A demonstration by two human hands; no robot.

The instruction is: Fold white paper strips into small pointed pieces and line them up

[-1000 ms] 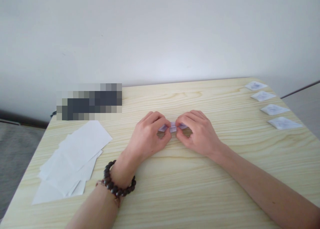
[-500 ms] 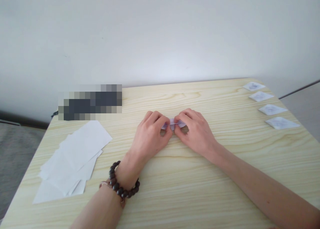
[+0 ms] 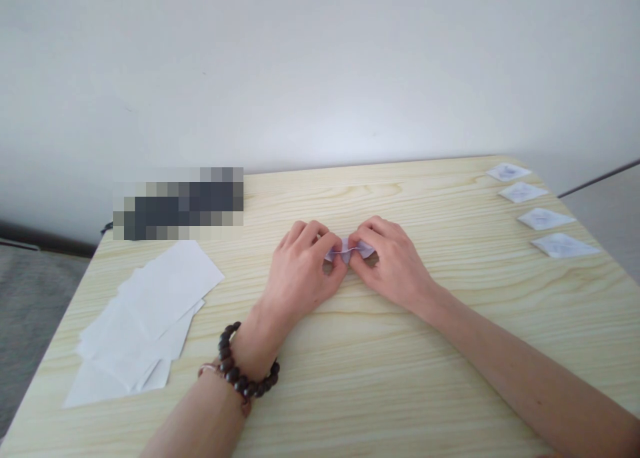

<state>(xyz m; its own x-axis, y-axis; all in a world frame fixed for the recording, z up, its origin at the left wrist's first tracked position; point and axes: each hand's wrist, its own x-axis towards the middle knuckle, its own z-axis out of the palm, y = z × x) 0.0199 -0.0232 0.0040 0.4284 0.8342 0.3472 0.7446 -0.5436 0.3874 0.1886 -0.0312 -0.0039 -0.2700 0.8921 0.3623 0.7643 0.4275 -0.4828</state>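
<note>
Between my two hands, over the middle of the table, is a small folded piece of paper point(image 3: 345, 247), white with a faint violet tint. My left hand point(image 3: 307, 261) pinches its left end between thumb and fingers. At the right end, my right hand point(image 3: 387, 258) grips it the same way. The two thumbs are close together, and a thin, slightly wavy edge of the paper runs between them. My fingers cover most of the paper, so its full shape is hidden. A dark beaded bracelet point(image 3: 242, 383) circles my left wrist.
Loose white paper sheets point(image 3: 170, 288) overlap on the left of the wooden table point(image 3: 320, 405). Several folded paper diamonds point(image 3: 565, 245) line the right edge. A blurred-out dark object point(image 3: 183, 208) lies at the back left, near the pale wall point(image 3: 320, 71).
The paper's edge between my thumbs was nearly straight and now looks slightly wavy. Both hands stay in almost the same place, still gripping it.
</note>
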